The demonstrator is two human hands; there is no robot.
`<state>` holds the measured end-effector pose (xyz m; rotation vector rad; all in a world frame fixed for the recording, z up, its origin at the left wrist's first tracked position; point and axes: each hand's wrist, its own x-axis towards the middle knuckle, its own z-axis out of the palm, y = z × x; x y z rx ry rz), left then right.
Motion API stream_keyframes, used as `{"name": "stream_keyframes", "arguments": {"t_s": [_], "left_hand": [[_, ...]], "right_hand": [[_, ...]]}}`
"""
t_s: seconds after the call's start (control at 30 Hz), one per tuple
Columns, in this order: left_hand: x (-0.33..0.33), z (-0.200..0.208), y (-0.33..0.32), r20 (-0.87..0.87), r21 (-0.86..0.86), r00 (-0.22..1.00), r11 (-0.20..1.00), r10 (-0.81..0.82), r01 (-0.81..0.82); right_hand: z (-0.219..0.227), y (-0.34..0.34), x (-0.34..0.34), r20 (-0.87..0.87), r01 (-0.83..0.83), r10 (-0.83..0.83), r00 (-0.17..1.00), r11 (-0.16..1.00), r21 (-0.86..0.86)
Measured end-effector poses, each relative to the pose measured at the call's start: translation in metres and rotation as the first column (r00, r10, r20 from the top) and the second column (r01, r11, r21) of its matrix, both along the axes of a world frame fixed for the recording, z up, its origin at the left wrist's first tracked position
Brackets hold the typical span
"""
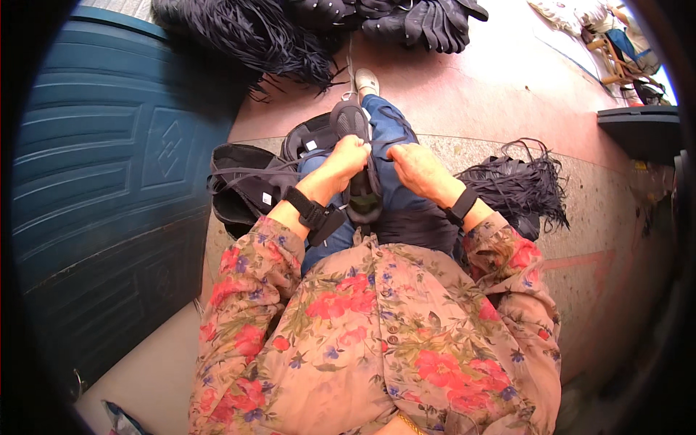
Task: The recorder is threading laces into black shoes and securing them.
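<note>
She is sitting on the stone step with a dark shoe upper (360, 177) laid along her lap, over the blue trousers, and both hands are on it. Her left hand (346, 158) is closed around the upper's left edge near the top, fingers curled over it and gripping; her right hand (415, 165) rests at the right edge, its fingers bent down toward the piece as if pinching something fine, though from here I cannot tell whether they have actually closed on a lace or thread. As for how far along she is, I would judge this one piece to be mid-way: it is in hand and being worked, not yet set aside. To her left, just beside her thigh, lies a small stack of similar dark pieces (250, 185), some showing a little white tag, and to her right a bundle of dark cords (518, 185) spills over the step. Further off on the pink floor there is a bigger heap of cords (250, 36) and a pile of dark uppers (413, 22). Which stack is finished and which is waiting I cannot make out, but plenty of material lies about her.
</note>
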<state>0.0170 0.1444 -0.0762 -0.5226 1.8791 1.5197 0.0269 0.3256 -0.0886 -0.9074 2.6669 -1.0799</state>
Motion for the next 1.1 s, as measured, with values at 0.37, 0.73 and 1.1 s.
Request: {"name": "stream_keyframes", "arguments": {"t_s": [0.37, 0.73, 1.1], "left_hand": [[0.023, -0.023, -0.014, -0.053, 0.541, 0.915, 0.782, 0.399, -0.309], [0.025, -0.019, -0.015, 0.035, 0.571, 0.925, 0.751, 0.379, -0.33], [0.024, -0.023, -0.018, 0.034, 0.574, 0.927, 0.752, 0.373, -0.324]], "right_hand": [[-0.015, -0.011, 0.001, -0.352, 0.001, 0.146, 0.925, 0.923, 0.385], [-0.032, -0.032, -0.027, 0.203, 0.155, -0.141, 0.969, 0.986, -0.054], [-0.036, -0.042, -0.048, 0.229, 0.203, -0.221, 0.948, 0.974, 0.099]]}}
